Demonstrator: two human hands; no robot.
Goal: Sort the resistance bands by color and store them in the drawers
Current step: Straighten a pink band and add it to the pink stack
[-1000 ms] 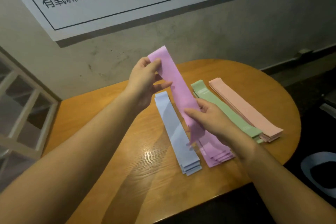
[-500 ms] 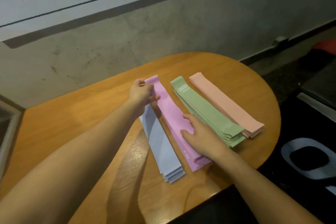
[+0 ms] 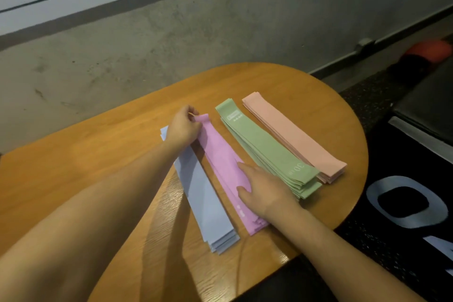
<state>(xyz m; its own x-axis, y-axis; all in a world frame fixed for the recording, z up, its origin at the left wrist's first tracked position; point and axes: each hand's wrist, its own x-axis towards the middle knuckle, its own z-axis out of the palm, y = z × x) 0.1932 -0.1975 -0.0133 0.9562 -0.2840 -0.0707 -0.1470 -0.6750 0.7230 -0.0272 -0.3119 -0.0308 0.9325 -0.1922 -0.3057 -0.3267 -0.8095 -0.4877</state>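
four band stacks point(image 3: 289, 140) side by side on table point(image 3: 98, 167), l hand point(image 3: 182, 127) behind r hand point(image 3: 264, 189).

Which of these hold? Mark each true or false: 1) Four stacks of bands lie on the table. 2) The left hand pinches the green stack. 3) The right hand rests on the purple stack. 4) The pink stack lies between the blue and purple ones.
1) True: blue stack, purple stack, green stack and pink stack lie on the table.
2) False: the left hand pinches the purple stack's far end.
3) True: the right hand lies flat on it.
4) False: the pink stack is rightmost, beside green.
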